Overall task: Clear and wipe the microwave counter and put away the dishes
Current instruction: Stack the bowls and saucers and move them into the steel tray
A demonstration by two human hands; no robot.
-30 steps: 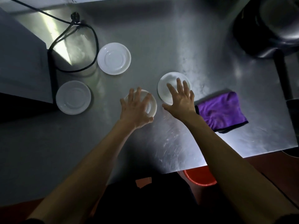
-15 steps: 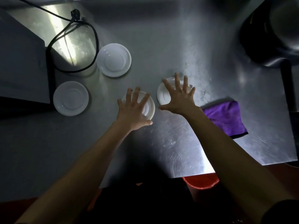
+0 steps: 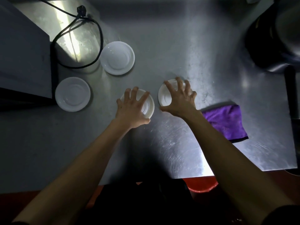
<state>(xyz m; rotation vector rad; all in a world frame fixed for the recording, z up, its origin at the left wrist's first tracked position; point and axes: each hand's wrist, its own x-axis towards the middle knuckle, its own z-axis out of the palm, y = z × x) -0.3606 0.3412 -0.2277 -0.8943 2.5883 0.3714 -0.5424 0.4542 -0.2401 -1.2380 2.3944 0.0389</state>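
Four white saucers sit on the steel counter (image 3: 178, 46). My left hand (image 3: 131, 109) lies spread over the near middle saucer (image 3: 148, 104), fingers fairly straight, thumb at its near rim. My right hand (image 3: 180, 101) covers the saucer to the right (image 3: 165, 98), with its fingers curled over the far rim and its thumb at the near rim. Two more saucers lie untouched: one further back (image 3: 117, 57), one at the left (image 3: 72, 94). A purple cloth (image 3: 225, 122) lies crumpled just right of my right wrist.
A grey box-shaped appliance (image 3: 22, 54) stands at the left with a black looped cable (image 3: 78, 39) beside it. A dark round appliance (image 3: 276, 34) fills the back right corner. A red bucket (image 3: 201, 185) shows below the counter's front edge.
My right hand's fingers went from spread flat above the saucer to curled down onto its rim. My left hand stayed over its saucer. The view shifted slightly.
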